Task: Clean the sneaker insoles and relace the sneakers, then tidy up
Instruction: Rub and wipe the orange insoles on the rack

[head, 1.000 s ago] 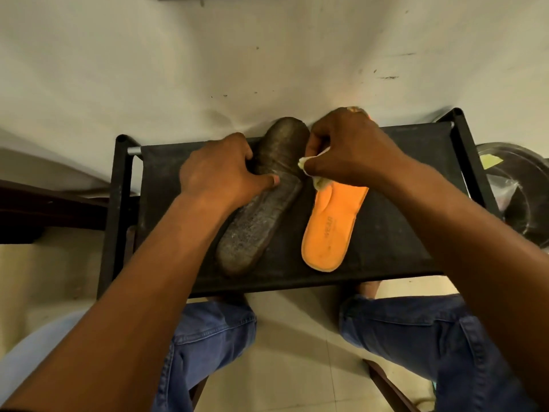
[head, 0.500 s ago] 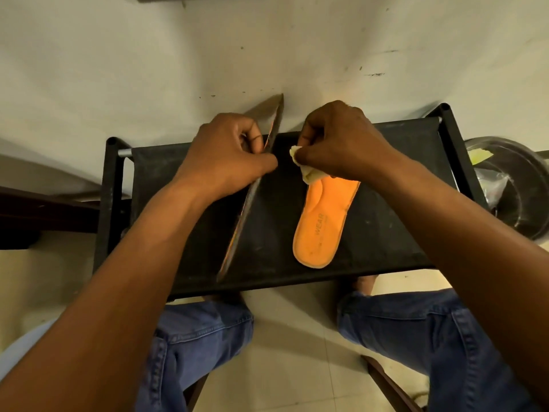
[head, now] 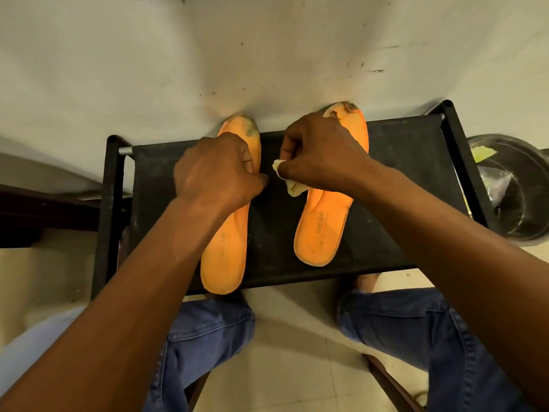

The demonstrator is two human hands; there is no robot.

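Starting at the left edge, a dark wooden ledge sits beside a black metal rack whose top is a dark fabric shelf pushed against a scuffed pale wall. On the left part of that shelf lies the left insole, orange side up, its toe reaching past the back rail to the wall and showing grey grime, its heel hanging slightly over the front edge. The left hand rests on the middle of this insole with fingers curled down over its inner edge, grasping it. Next comes a strip of bare shelf, then the right hand, whose thumb and bent fingers pinch a small pale cloth; the cloth hangs against the inner edge of the right insole. That insole also lies orange side up, printed "WEAR" near the heel, its toe worn and darkened, overhanging the back rail. The two insoles lie roughly parallel and apart. Below the rack, blue jeans cover both knees over a tiled floor. Farther right, beside the rack's corner post, stands a dark round bin holding crumpled plastic and a yellow-green scrap.
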